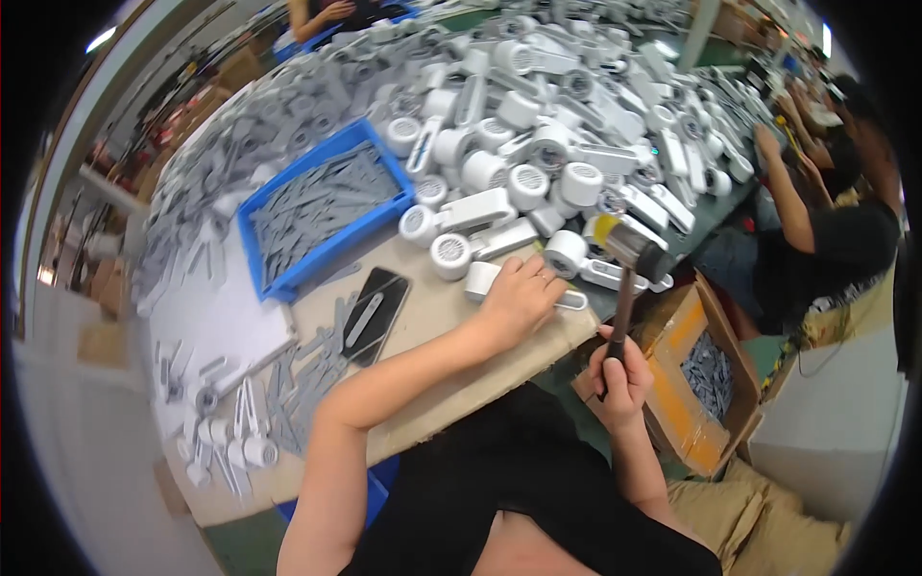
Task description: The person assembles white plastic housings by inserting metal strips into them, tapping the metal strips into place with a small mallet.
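Note:
My left hand [521, 302] presses down on a white handheld fan [480, 279] lying near the table's front edge. The fan's round head shows left of my fingers and its handle end sticks out to their right. My right hand [619, 376] is closed round the grip of a mallet [625, 302], held upright just past the table's right corner. The mallet's head, pale yellow on one side and black on the other, is raised above the fan's handle end. Many similar white fans [449, 255] are heaped right behind my left hand.
Left of my hands stands a blue bin [288, 280] of grey strips, with a black phone [376, 315] and loose grey strips [305, 370] in front. A cardboard box [684, 403] with grey pieces sits right of the table. Another person [816, 240] works at the far right.

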A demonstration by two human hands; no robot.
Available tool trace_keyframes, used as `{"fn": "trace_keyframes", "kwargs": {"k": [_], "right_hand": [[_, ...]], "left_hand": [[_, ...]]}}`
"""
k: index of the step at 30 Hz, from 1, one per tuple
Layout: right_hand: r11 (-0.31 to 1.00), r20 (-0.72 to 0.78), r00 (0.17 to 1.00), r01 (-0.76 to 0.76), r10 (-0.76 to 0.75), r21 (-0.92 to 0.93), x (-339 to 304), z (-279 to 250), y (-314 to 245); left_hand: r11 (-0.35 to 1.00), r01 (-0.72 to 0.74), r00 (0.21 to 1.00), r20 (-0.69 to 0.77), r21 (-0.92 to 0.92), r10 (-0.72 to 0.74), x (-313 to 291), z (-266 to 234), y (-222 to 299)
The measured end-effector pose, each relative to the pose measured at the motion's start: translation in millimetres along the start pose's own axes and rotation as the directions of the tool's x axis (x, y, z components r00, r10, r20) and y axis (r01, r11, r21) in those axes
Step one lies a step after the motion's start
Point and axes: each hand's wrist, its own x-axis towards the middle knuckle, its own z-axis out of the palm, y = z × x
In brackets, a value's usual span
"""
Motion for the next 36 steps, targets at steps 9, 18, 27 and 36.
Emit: {"fn": "trace_keyframes", "kwargs": {"k": [9,18,27,36], "right_hand": [[0.983,0.064,0.998,0.01,-0.022,0.182,3,37,12],[0.995,0.317,0.948,-0.001,-0.031,0.101,11,92,11],[0.999,0.485,0.874,0.023,-0.034,0.027,9,117,2],[0.995,0.51,0.858,-0.021,0.066,-0.093,-4,95,-5]], "left_hand": [[0.744,0.604,0.717,-0.214,-0.286,-0.664,-154,-74,41],[0.565,0.803,0.472,-0.376,-0.189,-0.797,-261,-95,38],[0.124,0.96,0.237,-0.493,0.251,-0.837,-335,-140,-52],[0.459,0.88,0.354,-0.475,-0.122,-0.805,-267,-131,-12]]}}
